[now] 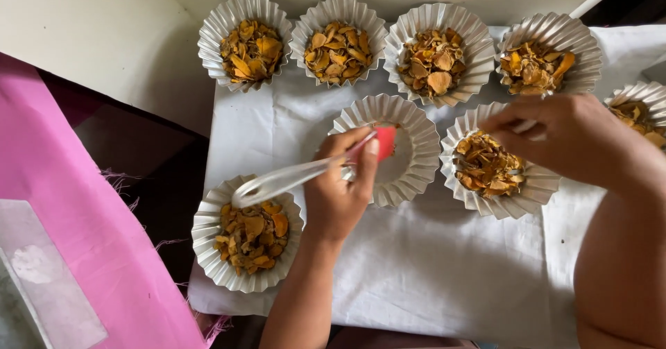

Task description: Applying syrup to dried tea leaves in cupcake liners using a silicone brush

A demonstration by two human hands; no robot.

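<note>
**Holding a red-tipped tool over the one unfilled paper cup**

Scanning from the left edge of the surface [430, 279], which is covered in white cloth, a pink cloth [83, 238] lies off its near-left corner. A filled paper cup [250, 234] of dried orange-yellow slices sits at the near-left corner.

The left hand [340, 189] is closed around a clear-handled tool with a red tip [305, 172]. The tool's long axis runs from lower left to upper right: the handle end overhangs the near-left cup, and the red tip sits over the empty paper cup [409, 175] at the middle of the surface. That cup lies directly ahead of the left hand, touching or just beside its fingers, and the left hand is clearly the nearer.

Four filled cups line the far edge. The right hand [569, 137] hovers over another filled cup [492, 165] immediately right of the empty one, fingers pinched together; whether they grip anything cannot be told. A further cup [642, 109] is partly hidden at the right edge.
</note>
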